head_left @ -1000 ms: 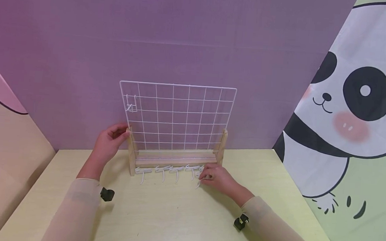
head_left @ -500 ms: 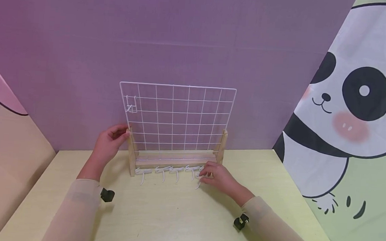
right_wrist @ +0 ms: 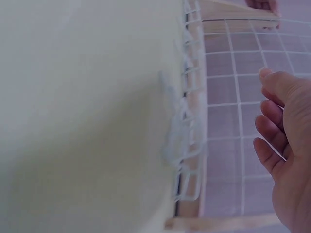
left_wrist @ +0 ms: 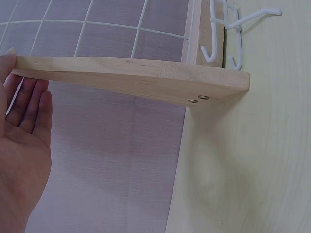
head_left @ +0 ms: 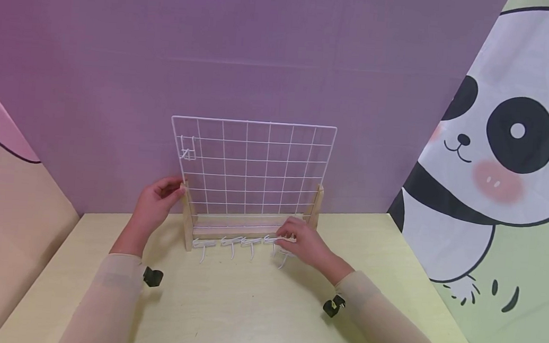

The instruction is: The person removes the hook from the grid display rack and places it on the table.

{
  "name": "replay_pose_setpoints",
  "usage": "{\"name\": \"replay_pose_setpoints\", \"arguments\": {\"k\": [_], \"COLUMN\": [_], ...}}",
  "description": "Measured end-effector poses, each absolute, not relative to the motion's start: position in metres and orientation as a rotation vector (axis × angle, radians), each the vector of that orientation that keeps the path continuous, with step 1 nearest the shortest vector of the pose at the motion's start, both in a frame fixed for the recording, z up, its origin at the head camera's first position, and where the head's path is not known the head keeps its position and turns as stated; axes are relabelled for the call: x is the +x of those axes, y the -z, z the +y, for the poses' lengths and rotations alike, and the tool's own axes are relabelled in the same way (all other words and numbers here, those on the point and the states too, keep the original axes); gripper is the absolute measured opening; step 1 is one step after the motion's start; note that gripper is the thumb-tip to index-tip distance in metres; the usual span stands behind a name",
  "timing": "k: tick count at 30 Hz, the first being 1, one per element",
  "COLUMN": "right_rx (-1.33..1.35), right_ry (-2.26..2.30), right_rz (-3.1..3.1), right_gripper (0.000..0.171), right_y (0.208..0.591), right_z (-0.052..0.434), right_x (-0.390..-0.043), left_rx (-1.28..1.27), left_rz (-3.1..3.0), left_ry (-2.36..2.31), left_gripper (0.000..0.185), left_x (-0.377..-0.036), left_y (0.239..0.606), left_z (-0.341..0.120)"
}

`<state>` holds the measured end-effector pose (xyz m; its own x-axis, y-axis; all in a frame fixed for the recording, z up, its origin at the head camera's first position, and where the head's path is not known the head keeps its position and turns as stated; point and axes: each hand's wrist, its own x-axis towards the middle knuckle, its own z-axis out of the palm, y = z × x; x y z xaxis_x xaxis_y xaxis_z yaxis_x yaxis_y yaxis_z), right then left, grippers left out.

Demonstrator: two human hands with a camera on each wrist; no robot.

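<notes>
A white wire grid panel [head_left: 254, 121] stands in a wooden base with two side posts. My left hand [head_left: 155, 203] pinches the top of the left post [head_left: 187, 218], thumb and fingers on either side, as the left wrist view also shows. Over the right end of the base, my right hand [head_left: 305, 243] hovers with loosely curled fingers and nothing between them. Below it lies a white wire hook [head_left: 283, 261], partly hidden by the hand. Several more white hooks [head_left: 204, 243] lean in a row along the base's front. One hook [head_left: 188, 155] hangs on the grid's upper left.
A pale wooden table [head_left: 245, 318] spreads in front of the rack. Behind it rises a purple backdrop [head_left: 264, 48]. A panda-printed cloth [head_left: 515, 209] hangs on the right. Black clips [head_left: 153, 277] sit at both sleeves.
My right hand has let go of the rightmost hook and risen slightly up and to the left. That hook stays at the base. My left hand has not moved.
</notes>
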<state>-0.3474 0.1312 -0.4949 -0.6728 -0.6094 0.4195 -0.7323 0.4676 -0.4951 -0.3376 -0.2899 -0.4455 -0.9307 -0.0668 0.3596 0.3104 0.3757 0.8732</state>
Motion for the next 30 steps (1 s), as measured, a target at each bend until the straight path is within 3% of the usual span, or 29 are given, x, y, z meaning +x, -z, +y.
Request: {"name": "replay_pose_setpoints", "arguments": {"k": [30], "right_rx": [1.292], "right_ry": [-1.112], "right_rz": [-2.181], "right_gripper": [0.021], "right_y": [0.384], "right_z": [-0.011], "right_x": [-0.356], "left_rx": [-0.229], "left_rz": [-2.292], "left_ry": [1.59], "left_gripper": [0.04], "left_x": [-0.335], "left_y": [0.445], "left_z": [-0.29]}}
